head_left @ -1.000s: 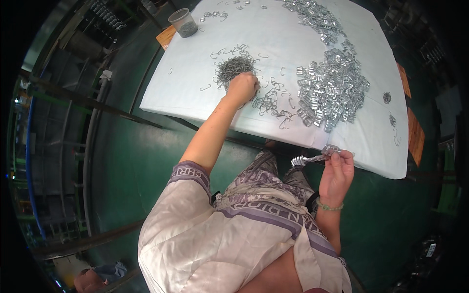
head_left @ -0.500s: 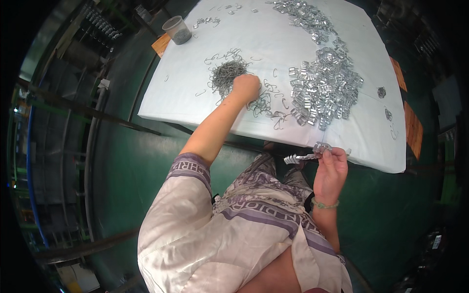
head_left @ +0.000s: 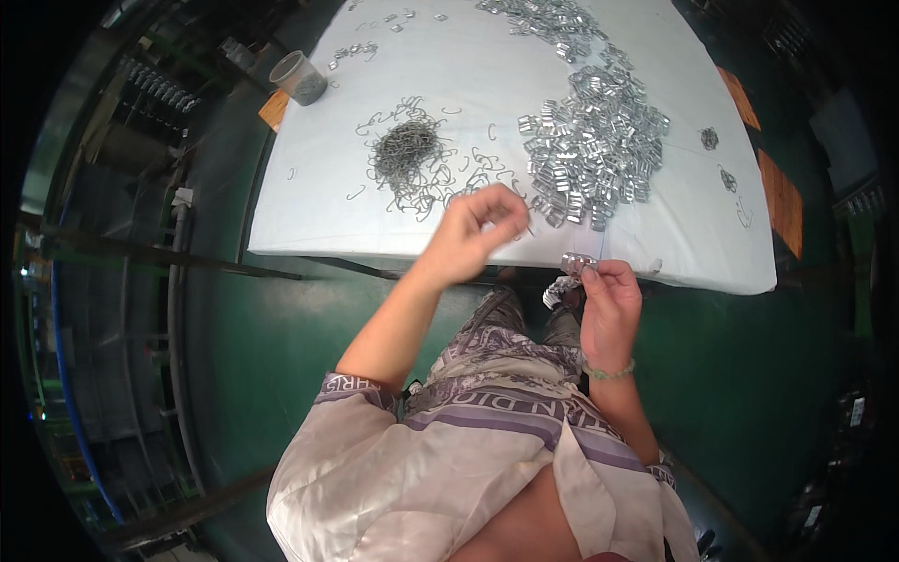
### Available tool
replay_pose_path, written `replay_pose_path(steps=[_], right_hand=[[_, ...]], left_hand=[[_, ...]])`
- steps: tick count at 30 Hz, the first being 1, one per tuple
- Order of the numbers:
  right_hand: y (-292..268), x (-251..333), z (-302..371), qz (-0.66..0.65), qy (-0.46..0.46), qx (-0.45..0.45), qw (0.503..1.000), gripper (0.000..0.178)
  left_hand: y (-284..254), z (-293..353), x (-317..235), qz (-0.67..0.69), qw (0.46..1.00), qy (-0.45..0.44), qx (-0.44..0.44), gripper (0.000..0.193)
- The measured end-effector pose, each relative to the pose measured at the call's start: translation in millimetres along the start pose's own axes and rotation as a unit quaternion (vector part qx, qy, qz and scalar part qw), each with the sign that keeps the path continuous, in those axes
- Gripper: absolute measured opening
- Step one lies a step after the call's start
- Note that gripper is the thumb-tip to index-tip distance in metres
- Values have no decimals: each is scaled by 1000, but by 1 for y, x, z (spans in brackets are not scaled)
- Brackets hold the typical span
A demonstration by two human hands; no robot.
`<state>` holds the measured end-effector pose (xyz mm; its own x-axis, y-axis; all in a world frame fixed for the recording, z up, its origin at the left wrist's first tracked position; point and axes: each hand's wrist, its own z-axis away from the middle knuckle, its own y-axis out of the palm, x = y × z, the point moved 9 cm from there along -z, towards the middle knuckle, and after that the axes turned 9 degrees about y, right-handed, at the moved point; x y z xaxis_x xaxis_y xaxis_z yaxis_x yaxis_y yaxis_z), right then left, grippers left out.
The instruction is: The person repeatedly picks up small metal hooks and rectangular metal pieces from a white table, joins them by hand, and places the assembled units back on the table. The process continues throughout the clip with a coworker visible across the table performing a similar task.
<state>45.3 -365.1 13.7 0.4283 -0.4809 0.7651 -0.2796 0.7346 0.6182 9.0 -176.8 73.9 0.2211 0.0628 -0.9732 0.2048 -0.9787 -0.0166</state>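
Note:
My left hand (head_left: 476, 232) is above the table's near edge, thumb and forefinger pinched together. A thin wire hook (head_left: 531, 228) shows at its fingertips, slightly blurred. My right hand (head_left: 612, 307) grips a shiny, ridged metal clip (head_left: 577, 263) just off the table edge. From that clip hangs a short strand of similar linked metal clips (head_left: 556, 291). Beyond my left hand lies a tangled heap of wire hooks (head_left: 406, 150), with loose ones scattered around it. A big pile of loose metal clips (head_left: 599, 150) lies beyond my right hand.
A clear plastic tub (head_left: 300, 79) with small grey pieces in it stands at the table's far left. The white-covered table (head_left: 328, 220) has small clusters of hooks (head_left: 710, 139) on its right side. Dark racks (head_left: 131, 281) stand to the left.
My left hand has left the hook heap and come nearer and rightward, toward my right hand, with a hook at its fingertips. My right hand has shifted slightly left in the picture.

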Motion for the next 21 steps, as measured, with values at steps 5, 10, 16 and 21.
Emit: replay_pose_path(steps=[5, 10, 16, 21], right_hand=[[-1, 1, 2, -2, -2, -10, 1000, 13], [2, 2, 4, 0, -4, -21, 1000, 14], [4, -3, 4, -20, 27, -9, 999, 13], [6, -7, 3, -26, 33, 20, 999, 11]], left_hand=[[47, 12, -30, -89, 989, 110, 49, 5], [53, 13, -36, -178, 969, 171, 30, 10], [55, 14, -36, -156, 964, 212, 32, 10], [56, 19, -21, -88, 979, 179, 27, 11]])
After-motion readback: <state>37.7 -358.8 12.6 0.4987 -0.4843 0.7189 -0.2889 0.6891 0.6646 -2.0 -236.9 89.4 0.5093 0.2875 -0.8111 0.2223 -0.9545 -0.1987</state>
